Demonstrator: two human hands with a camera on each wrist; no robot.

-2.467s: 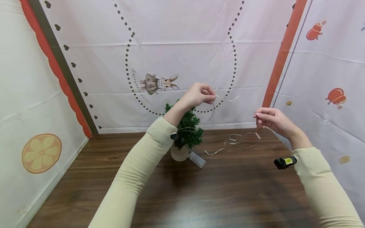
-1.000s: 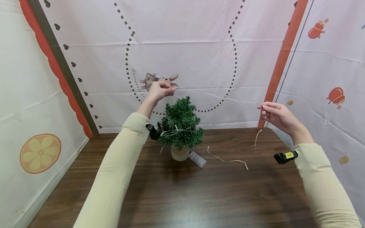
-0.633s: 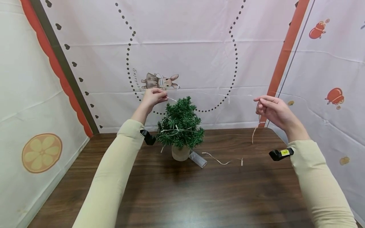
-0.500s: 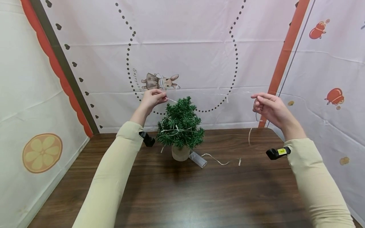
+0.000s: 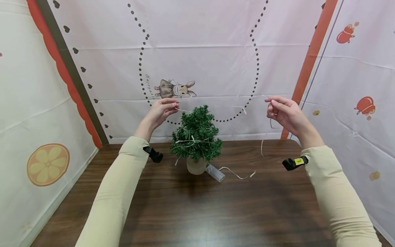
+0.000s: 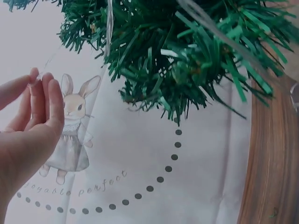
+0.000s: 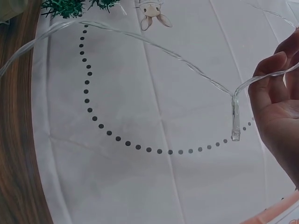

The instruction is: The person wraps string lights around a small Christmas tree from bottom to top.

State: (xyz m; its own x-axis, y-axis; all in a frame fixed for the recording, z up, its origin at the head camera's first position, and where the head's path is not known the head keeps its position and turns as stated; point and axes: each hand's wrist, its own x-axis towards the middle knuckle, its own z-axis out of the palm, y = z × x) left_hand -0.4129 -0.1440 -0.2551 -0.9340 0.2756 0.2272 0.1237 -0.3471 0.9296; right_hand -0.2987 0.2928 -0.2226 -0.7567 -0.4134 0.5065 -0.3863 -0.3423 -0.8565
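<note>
A small artificial Christmas tree (image 5: 197, 133) stands in a pale pot (image 5: 196, 166), with thin clear fairy lights looped round its middle. Left of the treetop, my left hand (image 5: 160, 111) pinches the light string between thumb and fingertips; the left wrist view shows the pinch beside the branches. My right hand (image 5: 285, 113) is raised well to the right of the tree, the string running over its curled fingers. One small bulb (image 7: 235, 116) hangs from the wire near that palm in the right wrist view. Between the hands the strand passes above and behind the tree, partly too faint to follow.
A clear battery box (image 5: 215, 173) lies on the brown wooden table (image 5: 203, 212) against the pot's right side. Part of the light string (image 5: 233, 172) trails over the tabletop beside it. Printed cloth (image 5: 197, 61) closes in the back and both sides.
My left hand has carried the string from right of the treetop over to its left side and slightly lower. My right hand has risen and recently drifted left toward the tree.
</note>
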